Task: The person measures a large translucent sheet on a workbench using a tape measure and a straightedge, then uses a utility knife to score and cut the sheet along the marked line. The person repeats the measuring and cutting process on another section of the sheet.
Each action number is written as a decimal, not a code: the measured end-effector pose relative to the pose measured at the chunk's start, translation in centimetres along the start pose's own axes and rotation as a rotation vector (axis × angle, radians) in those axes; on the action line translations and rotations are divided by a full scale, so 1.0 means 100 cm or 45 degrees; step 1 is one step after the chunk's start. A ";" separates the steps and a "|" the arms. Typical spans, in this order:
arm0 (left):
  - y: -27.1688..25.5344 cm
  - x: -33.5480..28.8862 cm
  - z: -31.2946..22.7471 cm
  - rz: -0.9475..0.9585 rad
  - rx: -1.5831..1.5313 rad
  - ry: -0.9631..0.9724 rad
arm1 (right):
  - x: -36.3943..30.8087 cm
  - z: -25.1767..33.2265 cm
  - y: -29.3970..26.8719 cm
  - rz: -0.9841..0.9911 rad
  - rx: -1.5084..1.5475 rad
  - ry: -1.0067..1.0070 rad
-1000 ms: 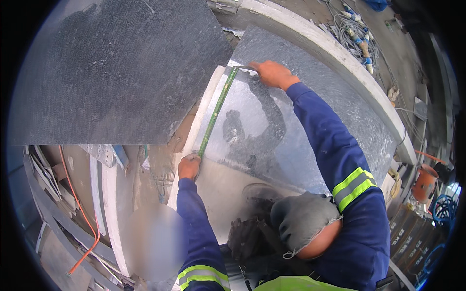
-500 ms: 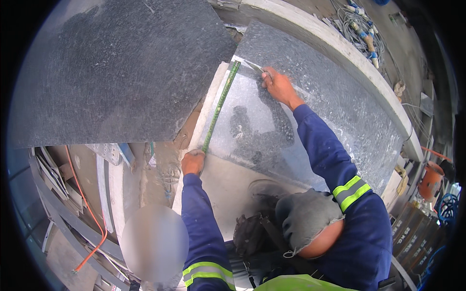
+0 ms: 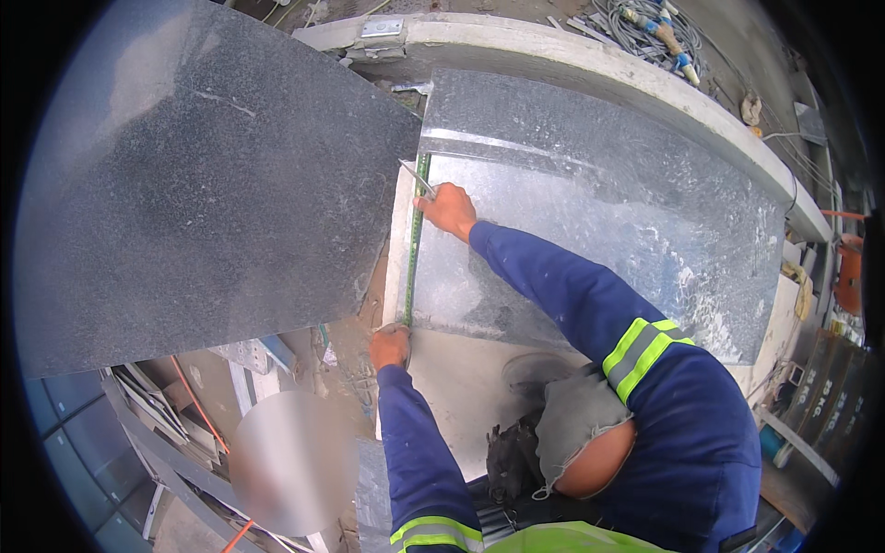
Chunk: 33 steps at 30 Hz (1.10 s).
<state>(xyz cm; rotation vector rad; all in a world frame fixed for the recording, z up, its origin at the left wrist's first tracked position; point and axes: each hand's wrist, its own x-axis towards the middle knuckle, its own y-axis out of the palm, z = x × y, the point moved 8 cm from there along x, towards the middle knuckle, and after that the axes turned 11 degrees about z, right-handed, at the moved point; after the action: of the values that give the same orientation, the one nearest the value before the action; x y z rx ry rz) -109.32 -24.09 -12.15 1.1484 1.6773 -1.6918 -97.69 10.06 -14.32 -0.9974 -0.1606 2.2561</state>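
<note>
Pinching a thin, pointed metal tool [image 3: 416, 176] in your right hand [image 3: 449, 210], you've got your left hand [image 3: 389, 347] closed on the near end of a narrow green measuring strip [image 3: 414, 249]. Strip runs between your hands and past the right, along the left edge of a smooth grey, white-streaked panel [image 3: 516, 207], likely metal. Risks: left hand could shift, skewing the strip; right thumb could bump it; tip could skid on the panel's slick face. Pale flat surface [image 3: 442, 369] right of your left hand. Big dark-grey panel [image 3: 221, 194] left of both; pale concrete kerb [image 3: 590, 57] and coiled grey cable [image 3: 616, 20] beyond the right.
</note>
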 end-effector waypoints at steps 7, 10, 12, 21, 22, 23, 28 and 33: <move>0.007 0.008 0.024 -0.082 -0.161 0.055 | 0.008 -0.004 0.006 -0.119 0.041 -0.008; 0.012 0.012 0.037 -0.095 -0.271 0.082 | 0.010 -0.004 0.010 -0.146 0.023 -0.042; 0.017 0.011 0.040 -0.052 -0.373 0.103 | 0.010 -0.004 0.014 -0.121 0.029 -0.035; 0.031 0.030 0.046 -0.059 -0.446 0.172 | 0.021 -0.007 0.015 -0.135 0.049 -0.144; 0.036 0.031 0.045 -0.038 -0.458 0.172 | 0.024 -0.011 0.011 -0.141 0.049 -0.175; 0.043 0.034 0.041 -0.017 -0.473 0.172 | 0.029 -0.017 0.006 -0.154 0.051 -0.173; 0.034 0.028 0.052 -0.047 -0.422 0.127 | 0.022 0.003 0.024 0.009 0.113 -0.056; 0.021 0.016 0.035 0.025 -0.217 -0.018 | 0.015 0.001 0.023 0.044 0.322 -0.086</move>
<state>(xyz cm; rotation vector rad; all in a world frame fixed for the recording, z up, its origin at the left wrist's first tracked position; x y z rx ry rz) -109.26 -27.42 -15.01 1.0667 1.7581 -1.5092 -99.73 9.20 -16.04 -0.7960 0.1118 2.2740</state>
